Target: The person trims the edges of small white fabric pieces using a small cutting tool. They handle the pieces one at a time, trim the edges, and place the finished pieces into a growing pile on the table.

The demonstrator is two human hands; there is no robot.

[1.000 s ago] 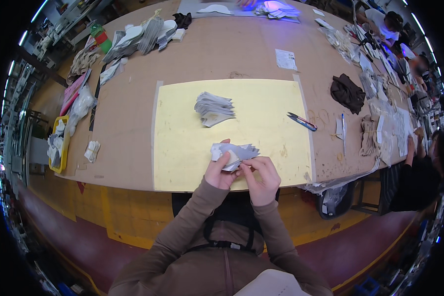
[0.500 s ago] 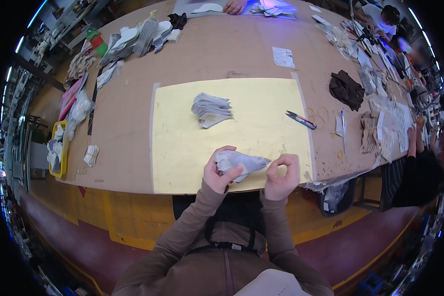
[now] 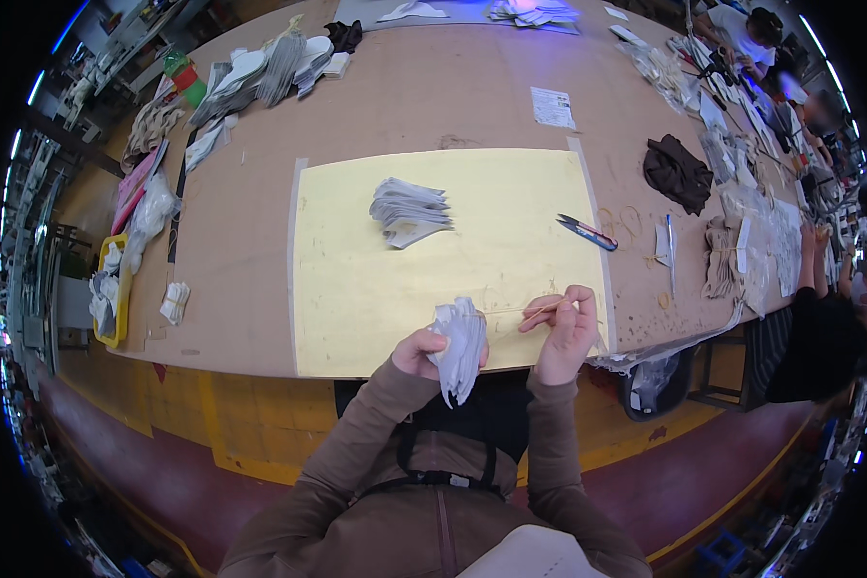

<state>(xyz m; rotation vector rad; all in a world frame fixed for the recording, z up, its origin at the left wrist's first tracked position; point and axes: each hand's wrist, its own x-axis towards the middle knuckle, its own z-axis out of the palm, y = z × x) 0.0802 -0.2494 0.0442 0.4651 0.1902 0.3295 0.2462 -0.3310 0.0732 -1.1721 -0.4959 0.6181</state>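
So rn the left hand [image 3: 416,352] is squeezing a stack of grey-white cut pieces [image 3: 460,347] upright at the near edge of the yellow mat [image 3: 356,279], fingers pressed tight around the bottom half w/ the tops fanning out. The right hand [image 3: 561,332] is pinching a rubber band [image 3: 520,310], stretching it thin out from the stack towards the right, fingertips closed on the end of it.

Imo the sketchy bits: that band is looking pretty taut, so if the pinch is slipping it's snapping back at the left fingers, or just breaking. Also the stack is hanging partly over the table edge [image 3: 260,361], so any loosening and the outer pieces are sliding off into the lap or onto the floor. And the fanned tops aren't lined up, so the band could be catching only some of them tbh.

Second stack [image 3: 409,210] is sitting mid-mat, scissors [image 3: 588,232] off to the right, both well apart from the hands.
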